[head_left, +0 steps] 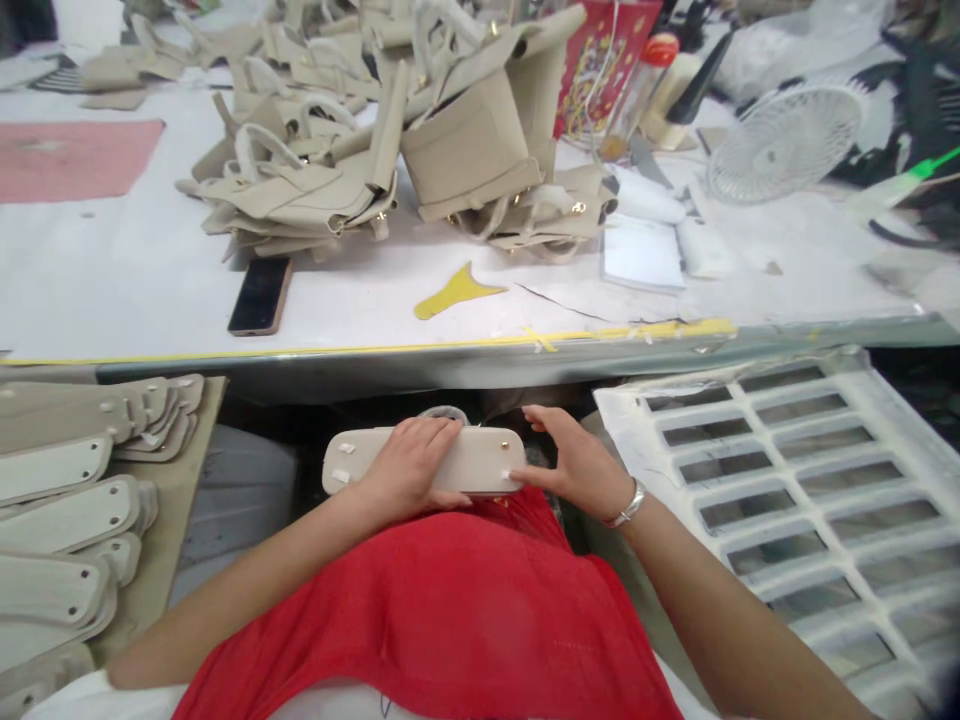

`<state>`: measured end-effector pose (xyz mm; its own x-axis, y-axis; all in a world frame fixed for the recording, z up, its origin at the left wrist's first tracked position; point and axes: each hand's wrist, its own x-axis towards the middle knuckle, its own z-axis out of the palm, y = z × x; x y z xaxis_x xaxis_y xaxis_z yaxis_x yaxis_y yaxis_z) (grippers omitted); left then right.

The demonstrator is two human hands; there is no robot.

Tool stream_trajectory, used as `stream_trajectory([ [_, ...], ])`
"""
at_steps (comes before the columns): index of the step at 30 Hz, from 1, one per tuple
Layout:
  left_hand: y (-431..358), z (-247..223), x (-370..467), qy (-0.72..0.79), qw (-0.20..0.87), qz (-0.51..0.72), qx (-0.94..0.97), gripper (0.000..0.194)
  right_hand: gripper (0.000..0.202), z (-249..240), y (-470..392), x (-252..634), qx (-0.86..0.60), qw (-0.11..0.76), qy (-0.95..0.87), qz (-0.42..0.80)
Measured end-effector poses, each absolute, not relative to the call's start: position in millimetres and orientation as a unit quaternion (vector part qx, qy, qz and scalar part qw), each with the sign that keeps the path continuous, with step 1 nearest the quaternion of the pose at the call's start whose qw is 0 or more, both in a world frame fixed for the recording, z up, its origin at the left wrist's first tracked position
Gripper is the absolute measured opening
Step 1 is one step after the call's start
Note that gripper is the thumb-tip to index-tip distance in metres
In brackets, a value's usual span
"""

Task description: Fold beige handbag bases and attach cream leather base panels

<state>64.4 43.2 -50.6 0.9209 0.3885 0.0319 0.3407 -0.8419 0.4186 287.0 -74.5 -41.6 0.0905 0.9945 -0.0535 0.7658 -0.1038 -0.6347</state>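
Note:
A cream handbag (480, 450) rests across my lap with its flat oblong base facing up. Two small white tabs show at the base's left end, and a small gold stud (505, 445) sits at its right end. My left hand (409, 460) lies over the middle of the base, fingers on top and thumb along the near edge, gripping it. At the bag's right end is my right hand (574, 460), thumb tip touching the base or just beside it, index finger spread away. Part of a handle shows behind the base; the rest of the bag is hidden.
Beige bags (472, 140) are heaped on the white table (337, 310), with a phone (259, 296), yellow cutout (457, 292) and white fan guard (787, 140). Base panels (52, 465) stack at left on a board. A white slatted rack (750, 400) stands right.

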Motion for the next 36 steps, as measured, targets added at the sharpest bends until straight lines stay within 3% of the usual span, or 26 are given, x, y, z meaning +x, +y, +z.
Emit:
stream_trajectory([
  [3, 43.8, -53.4, 62.6, 0.187, 0.206, 0.067, 0.958, 0.086, 0.086, -31.0, -57.7, 282.9, -0.609, 0.163, -0.749, 0.206],
  [9, 49.0, -57.7, 60.1, 0.163, 0.229, 0.073, 0.957, 0.086, 0.077, -30.6, -39.6, 268.1, -0.580, 0.064, -0.780, 0.228],
  [20, 51.3, -60.0, 57.5, 0.133, 0.190, 0.072, 0.970, 0.077, 0.077, -35.4, -45.4, 263.9, -0.582, 0.060, -0.790, 0.185],
  [26, 52.4, -58.9, 19.7, 0.197, 0.143, 0.097, 0.965, 0.085, 0.083, -45.9, -53.0, 271.3, -0.567, 0.120, -0.787, 0.210],
  [29, 52.7, -54.7, 5.9, 0.211, 0.130, 0.083, 0.965, 0.083, 0.065, -44.2, -63.0, 269.1, -0.653, 0.172, -0.704, 0.221],
  [32, 50.7, -51.6, 7.0, 0.200, 0.121, 0.075, 0.969, 0.079, 0.035, -37.3, -72.4, 263.5, -0.763, 0.150, -0.587, 0.225],
  [36, 49.7, -51.2, 24.2, 0.203, 0.151, 0.066, 0.965, 0.084, 0.040, -34.4, -73.3, 260.0, -0.775, 0.131, -0.539, 0.302],
])
